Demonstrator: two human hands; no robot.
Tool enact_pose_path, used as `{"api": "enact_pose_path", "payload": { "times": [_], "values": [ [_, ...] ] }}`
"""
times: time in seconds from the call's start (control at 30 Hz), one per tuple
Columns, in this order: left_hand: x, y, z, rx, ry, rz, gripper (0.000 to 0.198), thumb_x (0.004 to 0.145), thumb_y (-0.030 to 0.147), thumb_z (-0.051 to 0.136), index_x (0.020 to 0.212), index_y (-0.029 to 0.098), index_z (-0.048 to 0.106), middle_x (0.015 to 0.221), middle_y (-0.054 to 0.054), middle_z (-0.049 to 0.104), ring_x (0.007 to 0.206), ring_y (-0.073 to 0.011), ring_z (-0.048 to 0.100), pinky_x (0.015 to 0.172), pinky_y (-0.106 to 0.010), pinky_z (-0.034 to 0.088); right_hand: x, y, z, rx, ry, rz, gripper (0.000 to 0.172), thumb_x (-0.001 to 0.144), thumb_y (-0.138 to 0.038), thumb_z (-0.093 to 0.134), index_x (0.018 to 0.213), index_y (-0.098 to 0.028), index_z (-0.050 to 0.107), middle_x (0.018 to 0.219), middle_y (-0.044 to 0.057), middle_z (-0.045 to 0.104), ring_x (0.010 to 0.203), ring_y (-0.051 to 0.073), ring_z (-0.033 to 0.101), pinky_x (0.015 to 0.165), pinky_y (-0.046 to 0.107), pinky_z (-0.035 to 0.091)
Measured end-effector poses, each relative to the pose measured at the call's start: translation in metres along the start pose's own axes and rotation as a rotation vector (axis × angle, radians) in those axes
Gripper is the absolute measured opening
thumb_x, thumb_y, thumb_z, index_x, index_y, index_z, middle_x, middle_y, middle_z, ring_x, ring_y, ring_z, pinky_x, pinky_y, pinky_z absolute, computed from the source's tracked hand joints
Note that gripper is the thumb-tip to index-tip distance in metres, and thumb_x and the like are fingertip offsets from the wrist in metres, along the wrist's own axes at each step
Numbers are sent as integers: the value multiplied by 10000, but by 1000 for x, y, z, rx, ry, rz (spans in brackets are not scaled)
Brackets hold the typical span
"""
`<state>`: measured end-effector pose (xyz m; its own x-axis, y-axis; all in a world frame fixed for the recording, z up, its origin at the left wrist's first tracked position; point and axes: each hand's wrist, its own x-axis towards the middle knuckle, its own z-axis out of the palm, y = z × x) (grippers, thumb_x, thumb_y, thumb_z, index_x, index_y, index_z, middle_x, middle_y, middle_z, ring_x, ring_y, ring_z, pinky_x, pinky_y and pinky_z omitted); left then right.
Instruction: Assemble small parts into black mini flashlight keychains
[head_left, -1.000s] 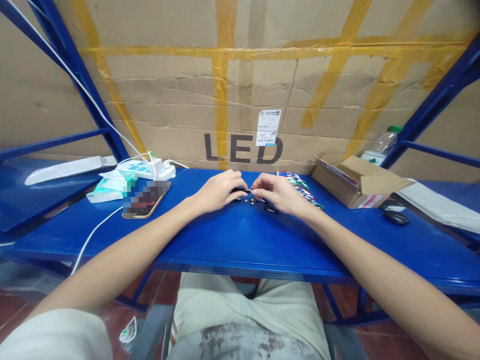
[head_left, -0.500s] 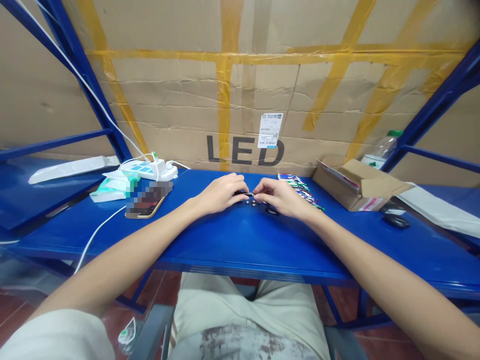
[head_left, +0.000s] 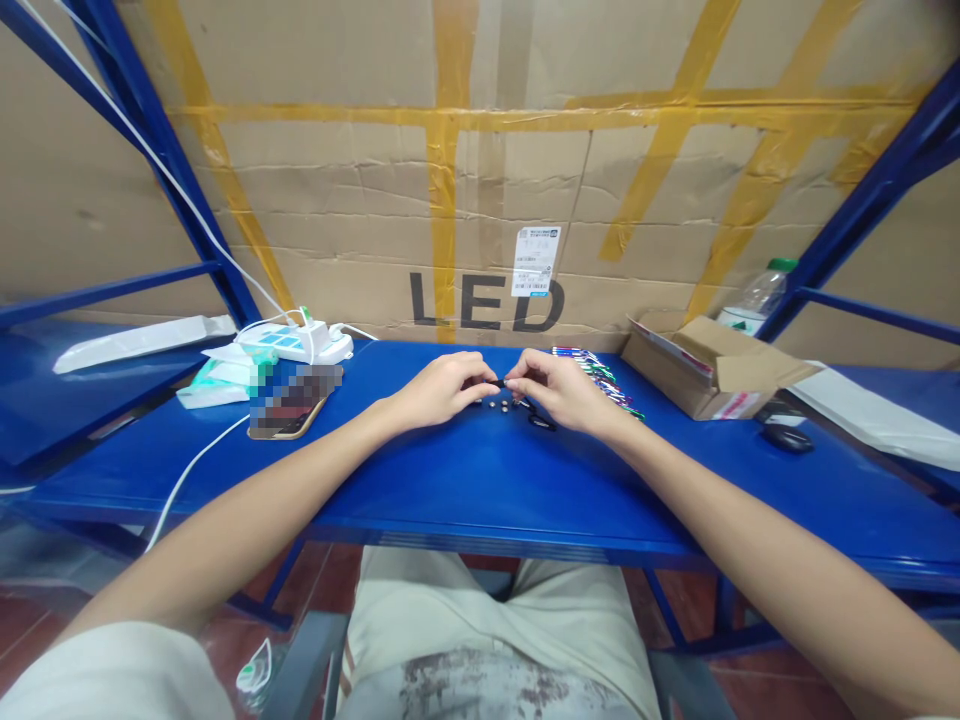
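Note:
On the blue table, my left hand (head_left: pixel 450 390) and my right hand (head_left: pixel 551 388) meet fingertip to fingertip. Between them is a small dark piece (head_left: pixel 502 384), pinched from both sides; most of it is hidden by the fingers. Just below the fingertips lie several tiny silvery pieces (head_left: pixel 505 406), too small to name. A black loop-shaped piece (head_left: pixel 541 423) rests under the right hand. Behind that hand is a row of slim, shiny coloured pieces (head_left: pixel 600 375) in red, green and blue, partly covered by it.
An open cardboard box (head_left: pixel 705 370), a black computer mouse (head_left: pixel 786 438) and a plastic bottle (head_left: pixel 761 295) are to the right. Leftward are a phone (head_left: pixel 300 410), a power strip (head_left: pixel 311 343) and a green-white packet (head_left: pixel 229 373). A large carton (head_left: pixel 337 220) stands behind the table.
The bright, slender part that showed between my fingertips is replaced by a short dark piece. Both hands have stayed at nearly the same spot, and the view has shifted slightly.

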<state>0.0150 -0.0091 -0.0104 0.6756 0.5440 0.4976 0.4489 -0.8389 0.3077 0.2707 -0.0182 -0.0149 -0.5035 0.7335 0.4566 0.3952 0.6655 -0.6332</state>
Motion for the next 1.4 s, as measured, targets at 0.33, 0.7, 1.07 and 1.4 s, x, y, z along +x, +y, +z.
{"api": "enact_pose_path", "payload": {
  "times": [0.33,0.7,1.07,1.4],
  "values": [
    [1,1,2,-57,-12,-44,222,1074,371,640,1050,189,766,929,-36,707,850,-193,651,796,-315,474,0,-1,-1,-72,0,-32,155,994,-344,650,920,-215,696,873,28,774,792,209,689,747,329,490],
    [-1,-1,-1,72,-41,30,234,1101,392,605,1060,198,730,976,-54,697,944,-224,630,851,-348,471,2,-5,1,255,-51,118,243,916,-436,783,969,-217,692,747,9,757,687,188,689,660,309,522],
    [0,-1,-5,159,-20,79,152,1090,330,635,1039,202,698,1037,-64,713,1004,-239,627,865,-355,473,4,-7,7,595,-47,318,459,721,-505,979,871,-183,688,802,47,802,740,178,755,740,318,604],
    [1,-2,0,49,2,12,172,1074,350,669,1006,192,684,960,-41,689,924,-215,624,824,-332,464,2,-2,8,257,-10,161,303,936,-494,771,914,-198,706,809,41,788,718,178,724,688,304,571]
  ]
}}
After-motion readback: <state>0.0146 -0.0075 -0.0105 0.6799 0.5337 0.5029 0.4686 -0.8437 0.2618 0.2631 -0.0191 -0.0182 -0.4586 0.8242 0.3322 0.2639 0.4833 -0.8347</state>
